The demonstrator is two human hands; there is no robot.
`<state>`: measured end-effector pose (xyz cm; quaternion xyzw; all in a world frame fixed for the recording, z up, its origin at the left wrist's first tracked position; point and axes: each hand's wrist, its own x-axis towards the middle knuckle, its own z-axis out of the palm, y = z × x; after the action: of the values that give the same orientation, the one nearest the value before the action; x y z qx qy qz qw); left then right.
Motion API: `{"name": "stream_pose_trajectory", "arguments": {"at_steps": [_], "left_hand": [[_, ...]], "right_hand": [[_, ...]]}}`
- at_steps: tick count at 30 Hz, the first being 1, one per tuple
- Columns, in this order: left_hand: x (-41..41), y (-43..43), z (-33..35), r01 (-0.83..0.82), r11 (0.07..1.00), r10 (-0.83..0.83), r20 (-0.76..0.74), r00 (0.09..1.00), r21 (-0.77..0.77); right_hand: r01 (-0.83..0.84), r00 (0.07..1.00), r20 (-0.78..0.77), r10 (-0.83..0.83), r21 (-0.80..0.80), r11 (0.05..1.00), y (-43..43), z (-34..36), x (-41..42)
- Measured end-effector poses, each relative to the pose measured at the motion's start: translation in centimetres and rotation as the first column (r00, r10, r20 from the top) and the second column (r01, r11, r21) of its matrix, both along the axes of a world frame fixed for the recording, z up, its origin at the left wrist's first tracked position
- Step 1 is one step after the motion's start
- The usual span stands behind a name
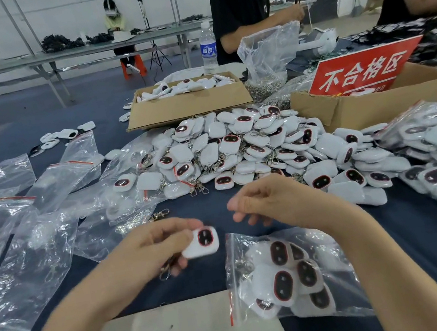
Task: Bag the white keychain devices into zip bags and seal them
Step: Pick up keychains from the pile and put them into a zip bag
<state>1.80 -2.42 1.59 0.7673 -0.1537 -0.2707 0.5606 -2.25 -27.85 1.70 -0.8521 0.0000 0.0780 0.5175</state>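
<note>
Over a dark blue table (404, 231), the left hand (150, 250) pinches one white plastic keychain device (200, 243) with a black oval face; the right hand (270, 202), fingers loosely curled and empty, hovers above a clear, part-filled zip bag (286, 276).

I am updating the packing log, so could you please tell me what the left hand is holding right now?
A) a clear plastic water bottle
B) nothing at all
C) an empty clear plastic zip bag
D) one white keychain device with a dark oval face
D: the left hand grips a single white keychain device with a dark oval face, its metal clasp hanging below the fingers.
</note>
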Motion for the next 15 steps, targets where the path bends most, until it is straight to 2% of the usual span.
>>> {"name": "stream_pose_trajectory", "arguments": {"at_steps": [2,5,9,13,15], "left_hand": [[-0.4,0.7,0.6,0.128,0.987,-0.120,-0.075,0.990,0.102],[-1.1,0.0,1.1,0.227,0.966,-0.211,-0.125,0.969,0.125],[-1.7,-1.9,0.7,0.219,0.975,-0.212,-0.131,0.968,0.041],[-2.1,-2.5,0.1,0.253,0.964,-0.264,-0.231,0.936,-0.076],[-2.0,-2.6,0.1,0.220,0.967,-0.246,-0.255,0.935,-0.128]], "right_hand": [[-0.049,0.996,-0.081,0.044,-0.061,0.997,0.0,0.0,-0.3],[-0.120,0.987,-0.122,0.104,-0.131,0.984,0.4,0.1,-0.6],[-0.170,0.979,-0.136,0.151,-0.139,0.975,0.5,0.1,-0.6],[-0.162,0.983,-0.100,0.151,-0.105,0.981,0.5,-0.2,-0.5],[-0.145,0.986,-0.088,0.139,-0.072,0.987,0.4,-0.2,-0.4]]}}
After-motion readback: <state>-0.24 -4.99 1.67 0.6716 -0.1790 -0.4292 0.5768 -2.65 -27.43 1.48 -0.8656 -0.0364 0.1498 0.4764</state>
